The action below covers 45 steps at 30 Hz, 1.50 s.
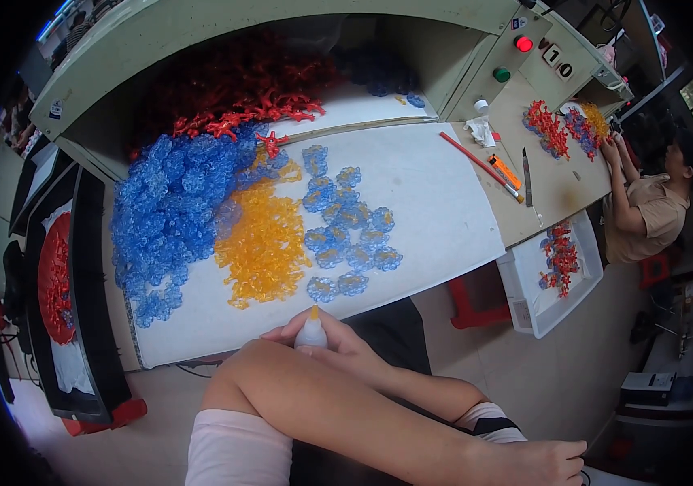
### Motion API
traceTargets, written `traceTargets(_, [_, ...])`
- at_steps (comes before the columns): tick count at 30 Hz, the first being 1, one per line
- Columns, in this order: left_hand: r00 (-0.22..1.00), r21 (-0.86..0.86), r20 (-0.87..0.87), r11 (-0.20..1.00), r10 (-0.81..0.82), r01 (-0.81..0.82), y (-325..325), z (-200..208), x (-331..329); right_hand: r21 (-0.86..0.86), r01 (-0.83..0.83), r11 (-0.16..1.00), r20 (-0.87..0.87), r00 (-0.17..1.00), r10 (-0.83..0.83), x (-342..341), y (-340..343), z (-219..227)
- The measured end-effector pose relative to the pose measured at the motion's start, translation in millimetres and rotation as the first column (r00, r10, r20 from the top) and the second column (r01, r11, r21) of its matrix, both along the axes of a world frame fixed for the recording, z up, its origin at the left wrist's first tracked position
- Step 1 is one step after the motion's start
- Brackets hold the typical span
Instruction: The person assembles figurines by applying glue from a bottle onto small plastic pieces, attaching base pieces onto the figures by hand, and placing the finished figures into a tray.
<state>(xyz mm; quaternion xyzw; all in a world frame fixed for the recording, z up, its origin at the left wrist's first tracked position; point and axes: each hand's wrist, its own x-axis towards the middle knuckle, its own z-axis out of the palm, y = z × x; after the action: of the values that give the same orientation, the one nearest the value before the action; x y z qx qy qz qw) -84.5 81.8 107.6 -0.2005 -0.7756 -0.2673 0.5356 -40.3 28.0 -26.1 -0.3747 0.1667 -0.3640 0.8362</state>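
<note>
My right hand (pixel 338 344) is closed round a small white squeeze bottle (pixel 312 334) with an orange tip pointing up, just off the table's front edge. My left forearm crosses over in front of my right arm. My left hand (pixel 537 463) is at the lower right with its fingers curled; what is inside them, if anything, is hidden. Beyond the bottle, several blue translucent flower-shaped pieces (pixel 352 283), many with orange centres, lie spread on the white sheet (pixel 435 219). To their left are a heap of orange translucent pieces (pixel 261 243) and a larger blue heap (pixel 172 202).
Red branched pieces (pixel 241 97) fill the shelf at the back. A red pencil (pixel 480 166), an orange cutter (pixel 506 171) and a thin blade (pixel 527 178) lie right. A white bin (pixel 529 292) holds assembled pieces. A black tray (pixel 87 324) stands left. A co-worker (pixel 650 202) sits far right.
</note>
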Motion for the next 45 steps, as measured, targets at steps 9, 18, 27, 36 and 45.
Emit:
traceTargets(9, [1.000, 0.025, -0.027, 1.000, 0.009, -0.008, -2, 0, 3, -0.084, -0.016, 0.996, -0.063, 0.998, 0.011, -1, -1, 2])
traceTargets(18, [0.955, 0.656, 0.258, 0.752, -0.148, -0.061, -46, -52, 90, -0.265, 0.354, 0.897, -0.100, 0.915, -0.391, -60, -4, 1])
traceTargets(27, [0.970, 0.942, 0.225, -0.274, 0.087, -0.194, -60, -115, 164, -0.505, 0.425, 0.752, -0.336, 0.705, -0.624, -109, -3, 24])
traceTargets(36, [0.992, 0.936, 0.123, -0.337, 0.030, -0.106, -55, -130, 159, -0.450, 0.644, 0.619, -0.197, 0.604, -0.772, -99, 0, 14])
traceTargets(45, [0.988, 0.948, 0.154, -0.285, 0.030, -0.139, -54, -127, 157, -0.751, 0.550, 0.366, -0.041, 0.515, -0.857, -91, 4, 18])
